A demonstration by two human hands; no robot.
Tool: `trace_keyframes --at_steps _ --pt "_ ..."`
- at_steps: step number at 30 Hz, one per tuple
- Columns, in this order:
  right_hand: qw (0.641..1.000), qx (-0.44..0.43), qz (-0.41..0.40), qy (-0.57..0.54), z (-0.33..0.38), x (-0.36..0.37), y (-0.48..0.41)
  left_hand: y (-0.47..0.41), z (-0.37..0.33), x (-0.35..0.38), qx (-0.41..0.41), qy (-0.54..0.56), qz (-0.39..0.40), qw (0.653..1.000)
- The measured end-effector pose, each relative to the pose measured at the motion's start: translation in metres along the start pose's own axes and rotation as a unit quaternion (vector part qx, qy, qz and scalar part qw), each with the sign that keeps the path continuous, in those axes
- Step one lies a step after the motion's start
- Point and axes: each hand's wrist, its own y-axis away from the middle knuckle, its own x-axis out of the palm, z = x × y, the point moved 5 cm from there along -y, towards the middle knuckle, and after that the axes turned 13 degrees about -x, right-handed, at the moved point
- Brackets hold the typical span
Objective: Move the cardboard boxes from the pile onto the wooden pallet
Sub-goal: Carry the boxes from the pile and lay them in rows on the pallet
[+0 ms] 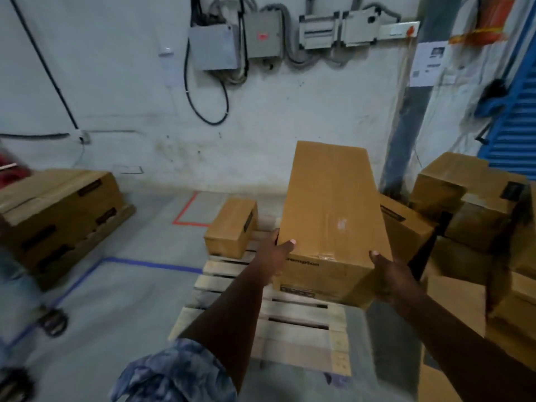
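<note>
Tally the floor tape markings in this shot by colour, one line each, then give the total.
Blue tape line: 1, running across the floor left of the wooden pallet
Red-orange tape outline: 1, on the floor near the wall, behind the small cardboard box
Total: 2

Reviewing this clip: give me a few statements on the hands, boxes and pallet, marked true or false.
1. Both hands grip the long box. True: left hand and right hand hold its near end.
2. The pallet is bare. False: a small box sits at its far left corner.
3. The pile is to the person's right. True.
4. The long box lies flat on the pallet. False: it is held tilted above the slats.
</note>
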Motion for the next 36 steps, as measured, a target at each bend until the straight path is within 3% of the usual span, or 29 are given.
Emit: trace_keyframes --at_steps 9,19,29,36 --pt "0.999 0.022 0.039 0.014 -0.004 0.125 -0.06 -0.097 0.017 -0.089 -0.029 0.009 -0.03 0.999" --pt "0.996 0.066 0.04 0.04 -0.061 0.271 -0.214 -0.317 0.031 -0.158 -0.058 -0.003 -0.025 0.998" --pt "0.972 0.167 0.088 0.142 -0.155 0.389 -0.35 -0.519 0.084 -0.224 -0.132 -0.009 0.022 0.991" --pt "0.975 0.145 0.079 0.147 -0.252 0.458 -0.452 -0.662 0.167 -0.249 -0.132 -0.087 0.031 0.987"
